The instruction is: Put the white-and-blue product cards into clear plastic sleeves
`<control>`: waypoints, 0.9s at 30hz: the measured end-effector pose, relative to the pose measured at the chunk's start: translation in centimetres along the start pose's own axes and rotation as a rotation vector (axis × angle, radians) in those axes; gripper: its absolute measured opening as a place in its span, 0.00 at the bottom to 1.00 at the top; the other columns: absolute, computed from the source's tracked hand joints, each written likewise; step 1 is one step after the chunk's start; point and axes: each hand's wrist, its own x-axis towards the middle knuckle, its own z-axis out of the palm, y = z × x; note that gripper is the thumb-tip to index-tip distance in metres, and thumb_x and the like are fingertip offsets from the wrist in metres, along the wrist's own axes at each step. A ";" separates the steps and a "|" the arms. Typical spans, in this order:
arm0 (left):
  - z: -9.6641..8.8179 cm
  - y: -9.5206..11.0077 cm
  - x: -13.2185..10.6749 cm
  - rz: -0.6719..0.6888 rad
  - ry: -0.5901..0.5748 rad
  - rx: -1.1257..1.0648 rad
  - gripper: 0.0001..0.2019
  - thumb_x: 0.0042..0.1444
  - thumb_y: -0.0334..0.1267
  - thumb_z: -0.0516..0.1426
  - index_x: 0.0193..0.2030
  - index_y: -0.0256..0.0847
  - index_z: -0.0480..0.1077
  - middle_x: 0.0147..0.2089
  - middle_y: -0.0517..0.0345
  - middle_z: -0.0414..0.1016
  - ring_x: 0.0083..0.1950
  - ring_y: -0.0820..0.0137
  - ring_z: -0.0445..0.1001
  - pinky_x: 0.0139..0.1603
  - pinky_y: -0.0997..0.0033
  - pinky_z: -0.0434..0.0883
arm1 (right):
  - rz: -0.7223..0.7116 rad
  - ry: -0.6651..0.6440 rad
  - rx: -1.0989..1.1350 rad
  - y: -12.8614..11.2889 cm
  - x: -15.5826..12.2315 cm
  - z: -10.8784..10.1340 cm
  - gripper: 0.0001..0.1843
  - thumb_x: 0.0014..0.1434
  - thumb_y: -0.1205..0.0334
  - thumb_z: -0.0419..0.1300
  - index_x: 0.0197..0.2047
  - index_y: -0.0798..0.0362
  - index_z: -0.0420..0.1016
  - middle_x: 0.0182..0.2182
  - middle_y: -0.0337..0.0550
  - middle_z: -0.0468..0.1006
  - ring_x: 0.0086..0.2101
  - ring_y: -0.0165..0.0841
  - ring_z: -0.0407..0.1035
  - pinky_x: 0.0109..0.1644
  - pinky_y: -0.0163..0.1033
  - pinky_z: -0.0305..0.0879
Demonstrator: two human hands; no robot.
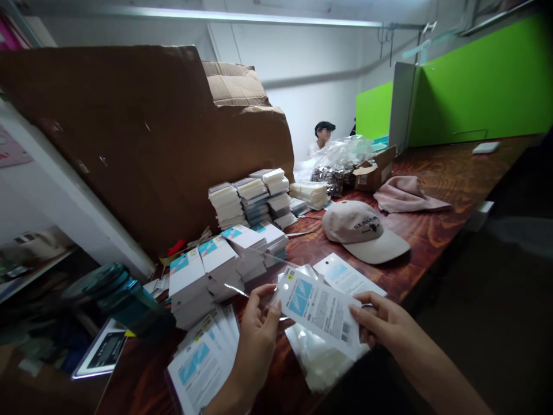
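A white printed card (317, 308) with a blue picture, text and a barcode is stretched between my two hands, tilted. My right hand (384, 323) pinches its right end between thumb and fingers. At the card's left end, my left hand (260, 323) is closed on a clear plastic sleeve (242, 282), whose film shows beside the fingers. I cannot tell how far the card sits inside the sleeve. Below lies a pile of clear sleeves (317, 360). Behind the held card rests another printed card (345, 274). Several cards (194, 363) are fanned out left of my left wrist.
Stacks of cards (188, 288) and paler stacks (227, 207) stand toward a large cardboard sheet (142, 138). A beige cap (354, 227), pink cloth (401, 193) and small box (374, 173) lie on the wooden table (436, 233). A teal bottle (129, 300) is left. A person (320, 138) sits beyond.
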 end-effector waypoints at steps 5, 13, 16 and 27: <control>0.0 0.1 -0.2 0.040 0.013 0.011 0.17 0.55 0.45 0.59 0.48 0.41 0.62 0.41 0.54 0.76 0.40 0.66 0.77 0.40 0.65 0.77 | 0.095 -0.068 -0.063 -0.3 -0.4 -0.6 0.20 0.45 0.45 0.66 0.27 0.54 0.71 0.17 0.37 0.74 0.19 0.31 0.69 0.22 0.33 0.60; 0.1 0.2 -0.3 0.036 0.026 0.056 0.17 0.54 0.46 0.59 0.47 0.43 0.63 0.40 0.57 0.75 0.40 0.66 0.77 0.39 0.66 0.78 | 0.130 -0.106 0.000 -1.0 -0.8 -0.7 0.20 0.45 0.46 0.68 0.24 0.54 0.69 0.18 0.38 0.76 0.20 0.31 0.72 0.24 0.31 0.64; 0.3 -0.3 -0.6 0.023 -0.045 0.086 0.17 0.54 0.46 0.59 0.47 0.43 0.63 0.37 0.59 0.74 0.38 0.68 0.76 0.38 0.67 0.78 | 0.107 -0.085 0.022 -1.1 -1.0 0.1 0.21 0.44 0.45 0.69 0.25 0.55 0.71 0.18 0.39 0.76 0.21 0.31 0.73 0.24 0.32 0.65; 0.1 -1.9 -1.1 0.080 -0.251 0.263 0.14 0.60 0.44 0.53 0.50 0.42 0.62 0.38 0.56 0.73 0.35 0.69 0.77 0.39 0.67 0.76 | 0.039 0.053 0.158 0.5 -1.6 3.3 0.26 0.40 0.44 0.70 0.35 0.56 0.73 0.21 0.44 0.79 0.23 0.36 0.75 0.27 0.36 0.71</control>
